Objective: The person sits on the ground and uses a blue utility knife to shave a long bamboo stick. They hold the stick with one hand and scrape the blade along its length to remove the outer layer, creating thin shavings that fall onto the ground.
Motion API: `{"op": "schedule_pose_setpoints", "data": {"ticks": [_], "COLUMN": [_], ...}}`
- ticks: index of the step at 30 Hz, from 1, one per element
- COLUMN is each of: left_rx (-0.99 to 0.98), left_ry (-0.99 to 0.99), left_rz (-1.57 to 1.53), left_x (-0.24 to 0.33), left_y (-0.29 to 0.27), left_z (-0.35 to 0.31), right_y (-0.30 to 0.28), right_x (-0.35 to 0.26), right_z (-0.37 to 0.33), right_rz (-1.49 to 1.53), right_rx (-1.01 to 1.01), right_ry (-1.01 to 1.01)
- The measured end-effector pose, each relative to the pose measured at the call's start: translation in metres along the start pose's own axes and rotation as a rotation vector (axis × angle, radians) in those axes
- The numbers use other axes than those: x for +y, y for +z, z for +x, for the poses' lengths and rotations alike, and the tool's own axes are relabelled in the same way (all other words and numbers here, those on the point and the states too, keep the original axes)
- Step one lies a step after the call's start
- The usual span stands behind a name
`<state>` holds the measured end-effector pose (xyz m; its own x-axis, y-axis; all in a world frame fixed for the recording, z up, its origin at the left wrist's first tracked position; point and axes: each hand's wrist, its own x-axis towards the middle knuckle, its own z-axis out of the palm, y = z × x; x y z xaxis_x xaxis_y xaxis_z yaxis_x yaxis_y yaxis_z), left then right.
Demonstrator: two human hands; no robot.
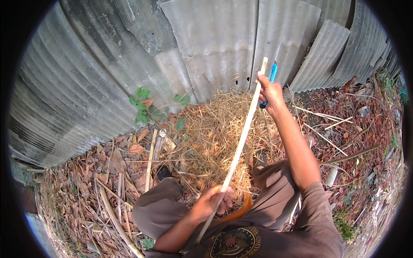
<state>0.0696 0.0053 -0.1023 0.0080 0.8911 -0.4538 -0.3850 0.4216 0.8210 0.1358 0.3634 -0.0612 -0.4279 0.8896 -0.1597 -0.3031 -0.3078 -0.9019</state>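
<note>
Both my hands are on one pale stick, well apart from each other. My right hand (270, 92) is closed round it near the top, and here's the neat bit: the same hand also has a blue cutter (273, 71), lying just beside the pale stick (240, 146), its tip pointing up and away. Probably tucked there so I needn't put it down. My left hand (209, 203) clamps lower down, thumb along the top. That wide spacing likely keeps such a long piece steady, slanting from my lap up and to the right.

Out we go! Beyond the stick's middle, mostly on its left, sits a heap of straw-coloured shavings (211, 122), close to my feet. Further left of the stick, a green plant (142, 105), brown dry leaves (137, 149) and a long pole (114, 210); off to its right, thin strips (325, 138) and a pale cylinder (331, 176). Past its top end stand corrugated metal sheets (215, 47).

Now the tricky parts: an orange curved thing (243, 208) is partly covered below the stick, so I can't tell what it is. My left fingers hide some of the stick, its lower end is hard to make out against my shirt (297, 241), and the cutter's grip disappears behind my right hand.
</note>
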Motion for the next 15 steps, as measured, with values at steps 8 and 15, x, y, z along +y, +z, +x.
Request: {"op": "schedule_pose_setpoints", "data": {"ticks": [8,15], "left_rx": [0.071,0.084], "left_ry": [-0.006,0.111], "left_rz": [-0.354,-0.315], "left_x": [0.033,0.033], "left_y": [-0.007,-0.005], "left_z": [-0.003,-0.005], "right_y": [0.038,0.05], "right_x": [0.009,0.029], "right_z": [-0.07,-0.082], "right_rz": [-0.616,-0.528], "right_rx": [-0.387,-0.416], "right_ry": [-0.035,0.046]}}
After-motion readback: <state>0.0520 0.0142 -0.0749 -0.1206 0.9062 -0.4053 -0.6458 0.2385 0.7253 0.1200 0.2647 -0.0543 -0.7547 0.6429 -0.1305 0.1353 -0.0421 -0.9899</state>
